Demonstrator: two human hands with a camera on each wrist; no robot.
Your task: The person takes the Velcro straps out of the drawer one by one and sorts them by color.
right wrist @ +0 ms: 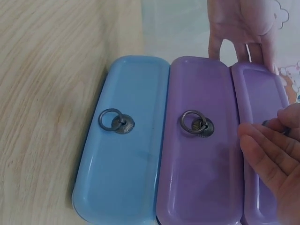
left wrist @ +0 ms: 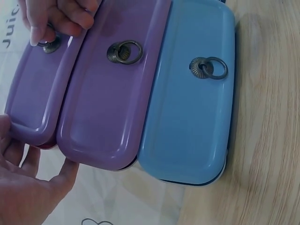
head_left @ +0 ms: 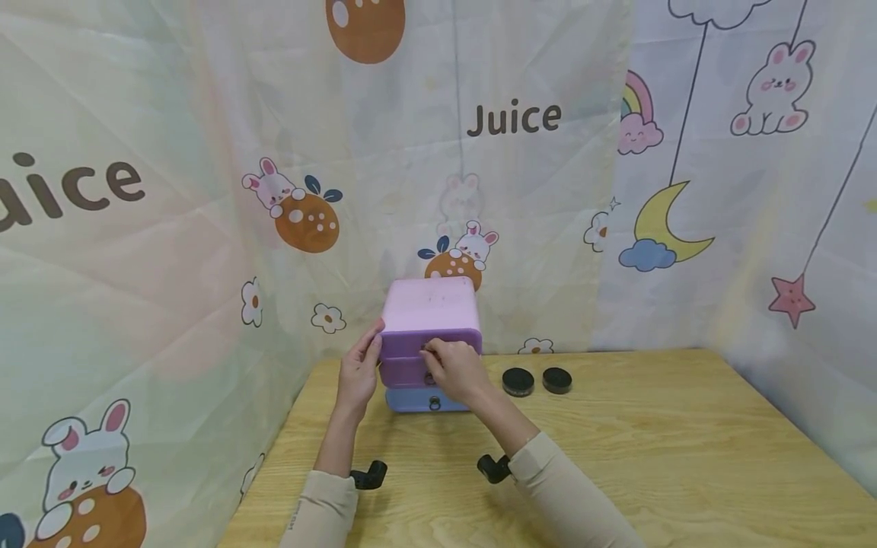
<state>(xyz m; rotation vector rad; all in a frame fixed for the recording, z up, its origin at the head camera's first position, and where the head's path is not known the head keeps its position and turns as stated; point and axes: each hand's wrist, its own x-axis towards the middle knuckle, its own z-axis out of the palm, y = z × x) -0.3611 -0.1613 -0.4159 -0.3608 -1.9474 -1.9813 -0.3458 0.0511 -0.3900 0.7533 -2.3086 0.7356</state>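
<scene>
A small drawer cabinet with a pink top stands near the back of the table. Its upper two drawer fronts are purple and the lowest drawer is blue, each with a metal ring pull. My right hand pinches the ring pull of the top drawer, its fingers covering most of the ring. Against the cabinet's left side, my left hand rests with spread fingers at the upper drawers. The middle ring pull and the blue drawer's ring pull hang untouched.
Two round black lids or discs lie on the wooden table to the cabinet's right. A printed fabric curtain hangs close behind the cabinet and along the left side. Black wrist mounts stick out from both forearms.
</scene>
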